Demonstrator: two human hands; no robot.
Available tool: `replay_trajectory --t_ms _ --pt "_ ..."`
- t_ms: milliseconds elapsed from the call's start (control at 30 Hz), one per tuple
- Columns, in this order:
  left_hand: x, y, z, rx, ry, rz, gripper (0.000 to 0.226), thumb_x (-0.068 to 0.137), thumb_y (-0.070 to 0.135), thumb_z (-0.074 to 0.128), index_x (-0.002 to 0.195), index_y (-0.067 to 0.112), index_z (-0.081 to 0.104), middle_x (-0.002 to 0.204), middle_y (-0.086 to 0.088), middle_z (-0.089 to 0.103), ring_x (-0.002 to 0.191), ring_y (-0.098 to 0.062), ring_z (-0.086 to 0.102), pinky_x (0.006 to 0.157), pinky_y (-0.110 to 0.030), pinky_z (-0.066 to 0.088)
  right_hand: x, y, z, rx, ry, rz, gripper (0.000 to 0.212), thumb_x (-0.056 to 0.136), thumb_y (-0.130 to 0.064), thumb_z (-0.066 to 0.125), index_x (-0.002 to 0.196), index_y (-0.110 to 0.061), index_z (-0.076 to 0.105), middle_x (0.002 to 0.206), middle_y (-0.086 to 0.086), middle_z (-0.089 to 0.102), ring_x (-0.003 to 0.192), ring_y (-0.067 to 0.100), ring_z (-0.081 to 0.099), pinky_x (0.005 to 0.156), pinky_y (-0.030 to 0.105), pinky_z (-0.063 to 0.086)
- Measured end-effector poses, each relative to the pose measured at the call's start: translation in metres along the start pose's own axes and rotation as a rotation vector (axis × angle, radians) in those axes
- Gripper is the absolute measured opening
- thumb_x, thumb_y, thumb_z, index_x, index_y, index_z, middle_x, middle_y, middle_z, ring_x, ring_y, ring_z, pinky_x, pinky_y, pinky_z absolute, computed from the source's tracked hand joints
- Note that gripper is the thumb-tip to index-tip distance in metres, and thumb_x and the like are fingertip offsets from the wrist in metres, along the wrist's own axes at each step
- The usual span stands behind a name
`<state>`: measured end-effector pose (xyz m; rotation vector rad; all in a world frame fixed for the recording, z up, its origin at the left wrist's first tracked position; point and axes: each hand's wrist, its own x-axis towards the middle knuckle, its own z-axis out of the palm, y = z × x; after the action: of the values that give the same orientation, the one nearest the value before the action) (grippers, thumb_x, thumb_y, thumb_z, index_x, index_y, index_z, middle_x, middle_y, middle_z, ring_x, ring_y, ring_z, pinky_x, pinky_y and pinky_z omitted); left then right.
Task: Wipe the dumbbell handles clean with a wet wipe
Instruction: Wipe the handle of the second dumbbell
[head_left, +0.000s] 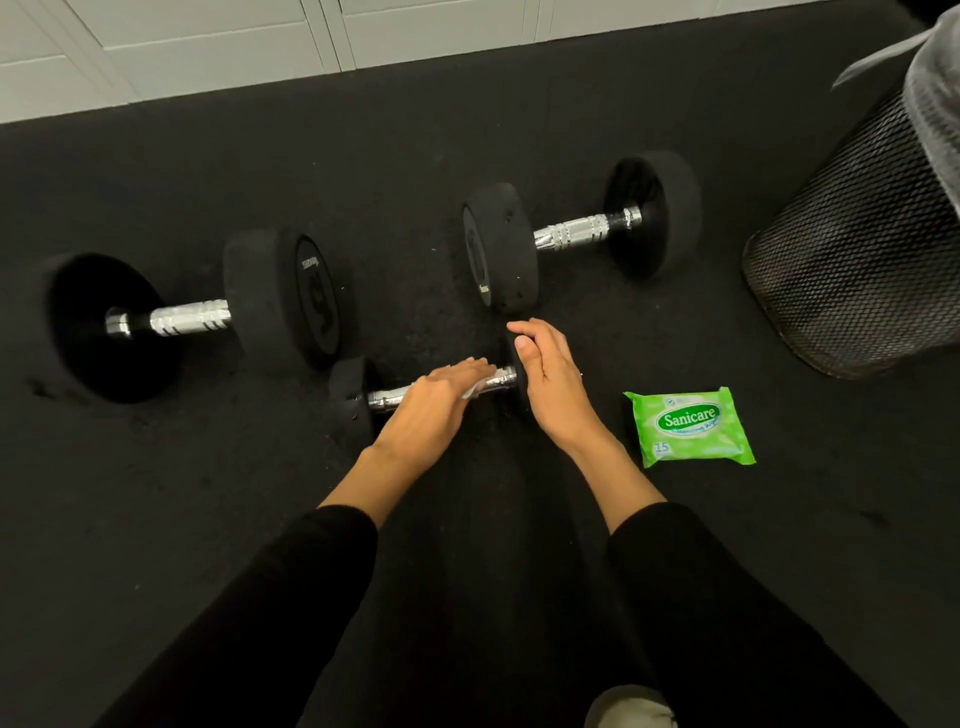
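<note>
Three black dumbbells with chrome handles lie on the dark floor. The small dumbbell (358, 395) lies nearest me. My left hand (436, 400) lies over its handle and presses a white wet wipe (470, 391) against the chrome; only a corner of the wipe shows under my fingers. My right hand (545, 379) rests on the small dumbbell's right weight, fingers curved over its top. A large dumbbell (192, 317) sits at the left and another large dumbbell (576, 231) at the upper right, both untouched.
A green Sanicare wipes pack (688, 426) lies on the floor to the right of my right hand. A black mesh bin (852, 254) with a liner stands at the far right. White cabinet doors (208, 47) run along the back.
</note>
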<state>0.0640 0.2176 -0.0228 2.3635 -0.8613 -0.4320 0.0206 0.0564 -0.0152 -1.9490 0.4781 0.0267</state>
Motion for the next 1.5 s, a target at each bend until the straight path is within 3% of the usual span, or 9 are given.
replay_trajectory --t_ms 133,267,400,633,833,1000,1133,1400,1500 --pt "0.021 0.010 0.005 0.049 0.025 -0.172 0.031 0.098 0.011 0.046 0.126 0.019 0.057 0.104 -0.008 0.066 0.096 -0.025 0.063 0.084 -0.036 0.048 0.002 -0.004 -0.002 0.006 -0.001 0.015 0.036 0.104 -0.031 0.029 0.132 -0.023 0.049 0.144 -0.001 0.035 0.127 0.009 0.038 0.095 0.021 0.029" --pt "0.006 0.009 0.022 0.101 0.086 -0.055 0.053 0.093 -0.009 0.043 0.142 0.013 0.044 0.145 -0.007 0.047 0.139 -0.020 0.036 0.117 -0.028 0.014 0.001 -0.007 -0.002 0.001 0.001 0.019 0.035 0.104 -0.030 0.029 0.132 -0.022 0.049 0.142 -0.001 0.037 0.114 0.001 0.038 0.090 0.019 0.030" --pt "-0.012 -0.001 0.018 0.140 0.041 0.054 0.072 0.088 -0.018 0.043 0.149 0.017 0.029 0.157 -0.003 0.027 0.147 -0.014 0.016 0.116 -0.021 -0.004 0.002 -0.010 -0.002 0.006 -0.012 0.028 0.035 0.104 -0.031 0.029 0.131 -0.022 0.049 0.142 -0.001 0.037 0.113 0.002 0.038 0.088 0.019 0.030" --pt "0.013 0.003 0.000 0.020 0.021 0.002 0.042 0.097 0.003 0.045 0.138 0.013 0.049 0.135 -0.006 0.056 0.124 -0.022 0.052 0.105 -0.032 0.039 0.011 -0.012 -0.004 0.026 -0.033 0.079 0.036 0.104 -0.032 0.029 0.131 -0.023 0.049 0.140 0.000 0.038 0.113 0.005 0.039 0.091 0.023 0.032" --pt "-0.012 -0.002 0.022 0.230 0.042 0.041 0.066 0.095 -0.005 0.043 0.152 0.018 0.020 0.159 -0.001 0.020 0.148 -0.014 0.010 0.119 -0.029 0.000 0.014 -0.014 -0.004 0.025 -0.046 0.091 0.035 0.103 -0.033 0.029 0.130 -0.024 0.050 0.139 0.000 0.039 0.112 0.005 0.040 0.090 0.023 0.032" --pt "0.005 -0.005 0.015 0.262 0.015 0.020 0.053 0.101 0.033 0.040 0.151 0.020 0.026 0.157 0.002 0.029 0.147 -0.012 0.017 0.118 -0.036 0.007 0.018 -0.014 -0.005 0.006 -0.036 0.085 0.036 0.104 -0.033 0.029 0.130 -0.023 0.051 0.136 0.001 0.042 0.109 0.005 0.041 0.090 0.022 0.031" --pt "0.010 0.003 0.012 0.274 -0.074 -0.019 0.071 0.095 0.061 0.031 0.152 0.020 0.022 0.158 0.004 0.023 0.147 -0.010 0.013 0.119 -0.040 0.000 0.019 -0.013 -0.004 0.000 -0.044 0.091 0.035 0.103 -0.034 0.028 0.128 -0.025 0.051 0.136 0.000 0.042 0.109 0.005 0.041 0.090 0.023 0.032" --pt "0.024 -0.023 -0.014 0.157 -0.133 0.014 0.044 0.101 0.035 0.040 0.143 0.022 0.043 0.147 0.006 0.044 0.136 -0.010 0.040 0.119 -0.039 0.007 0.016 -0.013 -0.005 0.022 -0.032 0.080 0.037 0.104 -0.032 0.027 0.129 -0.024 0.053 0.136 -0.001 0.042 0.109 0.003 0.040 0.090 0.019 0.029" --pt "0.022 -0.022 -0.010 0.155 -0.136 0.002 0.045 0.101 0.031 0.042 0.144 0.018 0.041 0.148 0.001 0.044 0.141 -0.016 0.033 0.118 -0.037 0.011 0.015 -0.013 -0.004 0.021 -0.037 0.079 0.037 0.104 -0.032 0.027 0.129 -0.023 0.052 0.136 -0.001 0.042 0.109 0.003 0.039 0.090 0.020 0.029"
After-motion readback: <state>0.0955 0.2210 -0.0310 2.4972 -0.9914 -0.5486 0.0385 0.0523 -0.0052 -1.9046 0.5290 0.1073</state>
